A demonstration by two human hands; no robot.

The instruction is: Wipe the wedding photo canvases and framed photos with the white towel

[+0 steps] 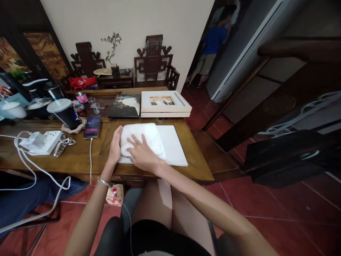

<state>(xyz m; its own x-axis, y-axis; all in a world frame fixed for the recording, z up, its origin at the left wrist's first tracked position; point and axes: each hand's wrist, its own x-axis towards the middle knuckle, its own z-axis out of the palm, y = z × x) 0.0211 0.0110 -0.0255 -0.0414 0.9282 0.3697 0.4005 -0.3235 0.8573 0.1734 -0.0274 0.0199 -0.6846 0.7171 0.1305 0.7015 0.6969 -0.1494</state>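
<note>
At the far left of a brown wooden table [106, 163], a white, rectangular power strip [50, 140] carries looping white cables. Just beside it lies a shiny, silver-coloured clip [63, 145]; behind stands a tall black cup [65, 117] with a white lid and straw. Next comes a dark, rectangular device [92, 128], its surface blurred, a white cord at its near end. The person's left hand [115, 146] lies along the left edge of a fluffy white folded cloth [152, 140], fingers together; whether they grip it cannot be told. The right hand [142, 152] rests on top, fingers spread apart. The cloth lies on the left part of a flat white board [173, 145]. Behind the board, to the right, sits a pale wooden frame [166, 114] around a picture.
</note>
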